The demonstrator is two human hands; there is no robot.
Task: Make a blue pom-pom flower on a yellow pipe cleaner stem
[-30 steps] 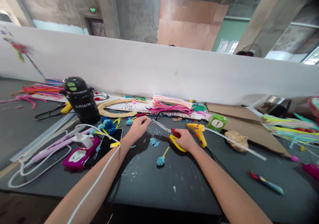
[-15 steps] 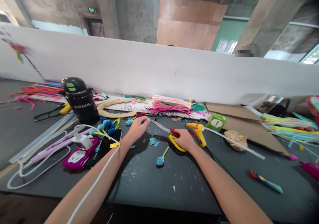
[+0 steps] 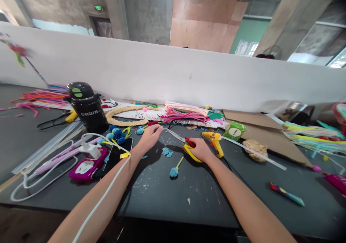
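My right hand (image 3: 199, 150) grips the yellow and red handles of a pair of scissors (image 3: 180, 141) whose blades lie on the dark table and point left. My left hand (image 3: 149, 135) is curled with its fingertips pinched by a small red pom-pom (image 3: 154, 122); what it pinches is too small to name. Blue fluff scraps (image 3: 167, 152) and a blue pom-pom on a yellow stem (image 3: 175, 169) lie between the hands. A yellow glue gun (image 3: 215, 142) stands just right of my right hand.
A black DAWN bottle (image 3: 88, 106), a straw ring (image 3: 126, 116), blue pom-poms (image 3: 116, 135), a phone (image 3: 116, 153), a magenta case (image 3: 86, 166) and white cable sit left. Pink pipe cleaners (image 3: 183, 114), cardboard (image 3: 259, 131) and a green box (image 3: 234, 130) lie behind and right.
Both hands stay nearly in place; the view has shifted slightly, and the scissors remain on the table in my right hand.
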